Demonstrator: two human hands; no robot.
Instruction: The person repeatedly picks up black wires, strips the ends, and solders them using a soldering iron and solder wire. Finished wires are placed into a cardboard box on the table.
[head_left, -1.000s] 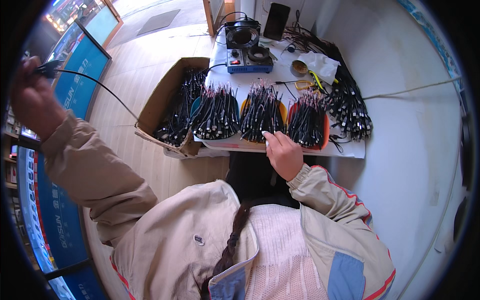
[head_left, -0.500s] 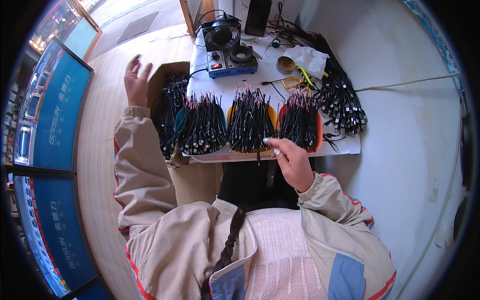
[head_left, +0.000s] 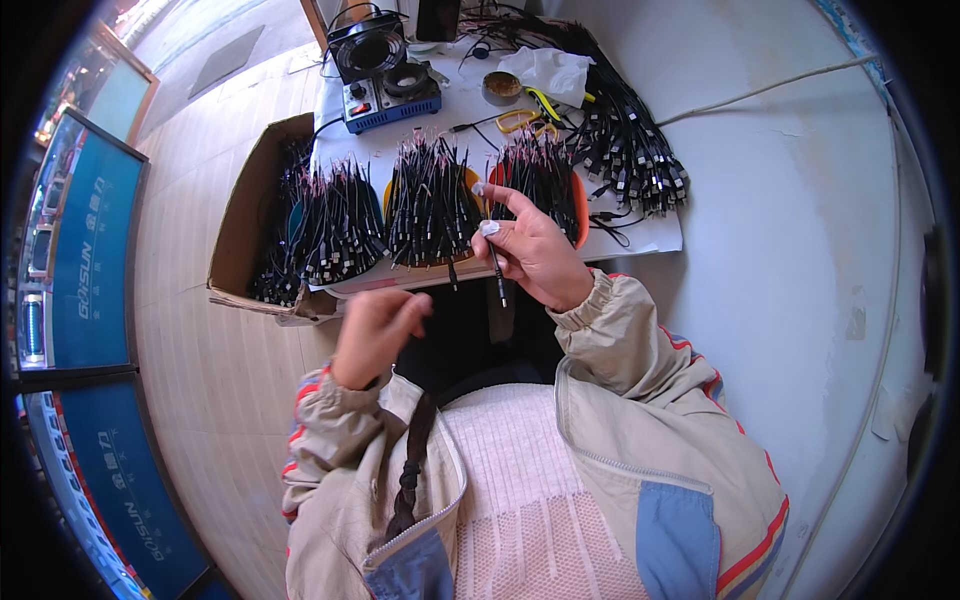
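My right hand [head_left: 540,258], white wraps on its thumb and index fingertip, is in front of the orange-red tray [head_left: 582,205]. Between thumb and fingers it pinches a black cable [head_left: 498,272], whose plug end hangs down; the index finger is stretched out. My left hand [head_left: 375,330] is lower and to the left, near the table's front edge. Its fingers look bent but are smeared by motion, and nothing shows in them. Bundles of black cables with pinkish wire ends lie in the orange-red tray, the yellow tray [head_left: 474,180] and the blue-green tray [head_left: 295,221].
A cardboard box [head_left: 240,215] of black cables adjoins the table's left side. Behind the trays are a blue heating device [head_left: 392,112], a small round tin [head_left: 502,88], yellow-handled scissors [head_left: 516,121] and white tissue [head_left: 550,72]. More cables [head_left: 625,135] lie by the right wall.
My left hand has come from above the box's far left side down toward my lap, its spread fingers now bent. My right hand has lifted slightly with a cable hanging from it. The view has shifted.
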